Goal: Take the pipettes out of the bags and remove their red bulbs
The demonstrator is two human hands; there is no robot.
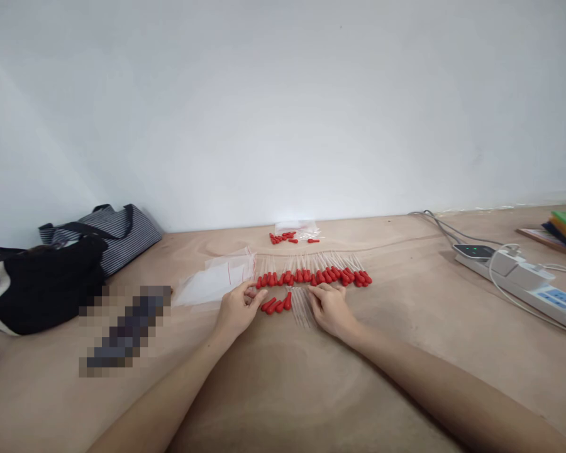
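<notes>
A row of glass droppers with red rubber bulbs (317, 275) lies across the middle of the wooden table (283, 390). In front of the row lie a few loose red bulbs (277, 305) and a small bunch of bare glass tubes (302, 306). My left hand (238, 309) rests just left of the loose bulbs, its fingers curled with the tips near the row's left end. On the right side of the tubes rests my right hand (329, 307), fingers bent toward them. Whether either hand holds anything I cannot make out.
Clear plastic bags (217, 280) lie left of the row. A second small pile of red bulbs with a bag (292, 235) sits near the wall. Striped and black bags (51, 264) stand at the far left, a power strip with cables (523, 277) and books (563, 231) at the right.
</notes>
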